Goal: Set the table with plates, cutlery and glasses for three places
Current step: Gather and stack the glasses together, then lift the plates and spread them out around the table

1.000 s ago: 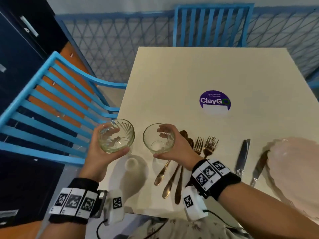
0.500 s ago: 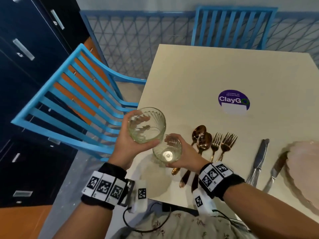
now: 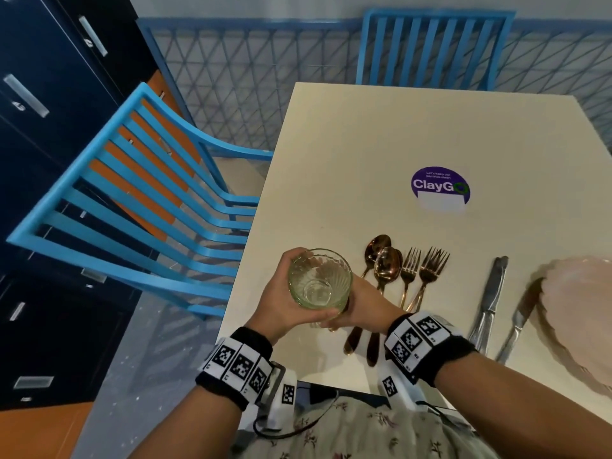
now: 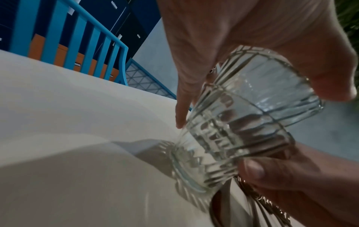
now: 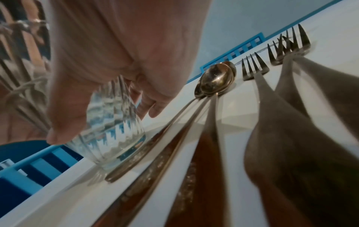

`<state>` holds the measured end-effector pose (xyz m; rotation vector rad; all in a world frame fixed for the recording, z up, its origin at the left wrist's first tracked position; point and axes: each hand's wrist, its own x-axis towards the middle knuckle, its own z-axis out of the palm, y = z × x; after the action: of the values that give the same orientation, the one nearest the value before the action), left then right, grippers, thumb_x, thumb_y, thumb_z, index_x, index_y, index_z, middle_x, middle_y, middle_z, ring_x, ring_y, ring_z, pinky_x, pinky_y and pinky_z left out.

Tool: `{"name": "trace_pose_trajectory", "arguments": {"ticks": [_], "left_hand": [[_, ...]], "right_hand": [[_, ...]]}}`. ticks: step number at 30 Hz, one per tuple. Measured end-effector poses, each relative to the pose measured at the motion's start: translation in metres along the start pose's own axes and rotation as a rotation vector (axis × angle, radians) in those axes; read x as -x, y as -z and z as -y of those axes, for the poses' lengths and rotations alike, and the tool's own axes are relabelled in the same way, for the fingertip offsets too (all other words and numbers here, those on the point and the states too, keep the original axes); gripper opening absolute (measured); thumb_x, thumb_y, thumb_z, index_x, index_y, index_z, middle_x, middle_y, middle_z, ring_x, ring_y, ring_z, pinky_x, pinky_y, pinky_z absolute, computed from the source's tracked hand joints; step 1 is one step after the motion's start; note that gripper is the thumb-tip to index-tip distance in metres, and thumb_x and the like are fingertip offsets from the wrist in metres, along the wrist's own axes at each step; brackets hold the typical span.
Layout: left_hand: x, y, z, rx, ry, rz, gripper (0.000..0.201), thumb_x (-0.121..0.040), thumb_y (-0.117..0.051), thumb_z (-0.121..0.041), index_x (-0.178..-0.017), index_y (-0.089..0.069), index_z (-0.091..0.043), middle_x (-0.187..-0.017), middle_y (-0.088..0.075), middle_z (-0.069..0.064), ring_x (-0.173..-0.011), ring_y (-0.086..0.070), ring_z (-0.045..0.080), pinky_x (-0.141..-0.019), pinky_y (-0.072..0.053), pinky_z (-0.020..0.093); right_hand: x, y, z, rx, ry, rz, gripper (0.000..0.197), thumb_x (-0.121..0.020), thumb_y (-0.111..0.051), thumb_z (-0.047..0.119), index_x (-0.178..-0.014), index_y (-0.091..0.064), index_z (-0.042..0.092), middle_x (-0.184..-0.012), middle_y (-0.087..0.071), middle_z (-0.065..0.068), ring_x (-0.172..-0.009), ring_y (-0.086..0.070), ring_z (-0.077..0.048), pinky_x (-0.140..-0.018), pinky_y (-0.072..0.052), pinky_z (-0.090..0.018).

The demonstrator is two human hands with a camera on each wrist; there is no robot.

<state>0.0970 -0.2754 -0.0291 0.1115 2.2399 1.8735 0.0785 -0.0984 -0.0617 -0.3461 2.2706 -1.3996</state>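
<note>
1. From the head view only one clear ribbed glass tumbler is plain, seen from above at the near left corner of the cream square table; the left hand wraps it from the left and the right hand sits against its right side.
2. The left wrist view shows a second, lower ribbed glass tumbler under the upper one, the upper one nested into it at a tilt.
3. The right wrist view shows the lower tumbler with its base on the table, touching the handle of a copper-coloured spoon.
4. The left hand curls round the upper tumbler, thumb on one side, fingers on the other, index finger stretched down.
5. The right hand curls round the lower tumbler, fingers down its wall.
6. Both forearms reach in from the near edge, wrists banded with black-and-white marker cuffs.
7. Right of the hands lie the spoons, the copper-coloured forks, two silver table knives and a pale pink scalloped plate at the right edge.
8. A blue slatted wooden chair stands at the table's left side.
</note>
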Motion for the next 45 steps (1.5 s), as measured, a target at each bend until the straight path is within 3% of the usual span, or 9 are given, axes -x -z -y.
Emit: {"name": "trace_pose_trajectory", "arguments": {"ticks": [5, 9, 15, 18, 22, 29, 34, 39, 45], "left_hand": [[0.002, 0.000, 0.003, -0.050, -0.004, 0.027, 0.089, -0.046, -0.092, -0.016, -0.118, -0.042, -0.032, -0.108, -0.058, -0.025, -0.105, -0.056, -0.005, -0.089, -0.046, 0.012], [0.001, -0.003, 0.004, -0.067, -0.009, 0.030, 0.088, -0.048, -0.091, -0.005, -0.114, -0.040, -0.035, -0.110, -0.055, -0.018, -0.101, -0.053, -0.014, -0.085, -0.043, 0.005], [-0.005, 0.004, -0.008, -0.127, 0.000, 0.124, 0.108, -0.041, -0.093, -0.016, -0.128, -0.033, -0.037, -0.133, -0.044, -0.005, -0.115, -0.046, -0.011, -0.092, -0.040, 0.008], [-0.005, 0.012, -0.040, -0.206, -0.052, 0.096, 0.119, -0.037, -0.088, -0.042, -0.137, -0.023, -0.041, -0.145, -0.030, -0.016, -0.132, -0.031, -0.004, -0.105, -0.031, 0.022], [-0.007, 0.002, -0.107, -0.145, -0.213, 0.026, 0.082, -0.062, -0.071, -0.052, -0.132, -0.033, -0.033, -0.139, -0.042, -0.013, -0.129, -0.041, 0.003, -0.105, -0.035, 0.027], [-0.042, -0.100, -0.163, -0.194, -0.213, 0.193, 0.027, -0.092, -0.055, -0.023, -0.118, -0.048, -0.026, -0.116, -0.058, -0.008, -0.095, -0.058, -0.004, -0.079, -0.044, 0.007], [-0.084, -0.192, -0.135, -0.337, 0.000, 0.302, 0.030, -0.092, -0.054, -0.022, -0.121, -0.051, -0.012, -0.113, -0.057, 0.000, -0.095, -0.062, 0.019, -0.089, -0.052, 0.037], [-0.101, -0.282, -0.102, -0.465, 0.214, 0.472, 0.035, -0.093, -0.053, -0.022, -0.123, -0.049, -0.004, -0.110, -0.057, 0.010, -0.096, -0.063, 0.032, -0.090, -0.052, 0.046], [-0.103, -0.345, -0.086, -0.595, 0.318, 0.519, 0.019, -0.093, -0.049, -0.017, -0.106, -0.055, -0.003, -0.090, -0.062, 0.016, -0.058, -0.054, 0.019, -0.065, -0.049, 0.029]], "right_hand": [[0.001, 0.001, -0.003, 0.340, 0.113, -0.057, 0.086, -0.054, -0.087, 0.030, -0.130, -0.049, 0.013, -0.120, -0.055, -0.003, -0.110, -0.051, -0.017, -0.099, -0.042, -0.030], [0.005, 0.004, -0.008, 0.568, 0.075, -0.064, 0.083, -0.065, -0.080, 0.041, -0.134, -0.046, 0.011, -0.123, -0.053, -0.004, -0.112, -0.044, -0.019, -0.103, -0.032, -0.026], [0.013, 0.016, -0.001, 0.559, 0.013, -0.092, 0.062, -0.078, -0.072, 0.028, -0.132, -0.048, 0.012, -0.128, -0.049, -0.003, -0.117, -0.042, -0.018, -0.102, -0.031, -0.022], [0.016, 0.027, 0.004, 0.490, 0.031, -0.120, 0.042, -0.081, -0.068, 0.018, -0.122, -0.057, 0.011, -0.120, -0.053, -0.003, -0.109, -0.051, -0.017, -0.094, -0.035, -0.018], [0.023, 0.046, 0.010, 0.414, 0.015, -0.173, 0.021, -0.085, -0.065, 0.017, -0.105, -0.066, 0.017, -0.102, -0.056, 0.004, -0.081, -0.053, -0.003, -0.072, -0.037, -0.007], [0.068, 0.108, 0.005, 0.335, -0.021, -0.388, 0.010, -0.086, -0.063, 0.016, -0.093, -0.070, 0.017, -0.089, -0.063, 0.001, -0.075, -0.059, -0.009, -0.071, -0.044, -0.017], [0.135, 0.170, -0.031, 0.350, -0.147, -0.610, 0.012, -0.084, -0.064, 0.010, -0.093, -0.070, 0.014, -0.089, -0.063, -0.002, -0.071, -0.057, -0.011, -0.069, -0.040, -0.018], [0.209, 0.230, -0.092, 0.478, -0.407, -0.779, 0.019, -0.086, -0.062, 0.015, -0.104, -0.067, 0.017, -0.111, -0.061, -0.006, -0.093, -0.059, -0.021, -0.079, -0.039, -0.022], [0.258, 0.267, -0.145, 0.473, -0.755, -0.747, 0.048, -0.087, -0.058, 0.014, -0.133, -0.045, 0.013, -0.137, -0.039, -0.015, -0.122, -0.038, -0.037, -0.100, -0.037, -0.045]]}}
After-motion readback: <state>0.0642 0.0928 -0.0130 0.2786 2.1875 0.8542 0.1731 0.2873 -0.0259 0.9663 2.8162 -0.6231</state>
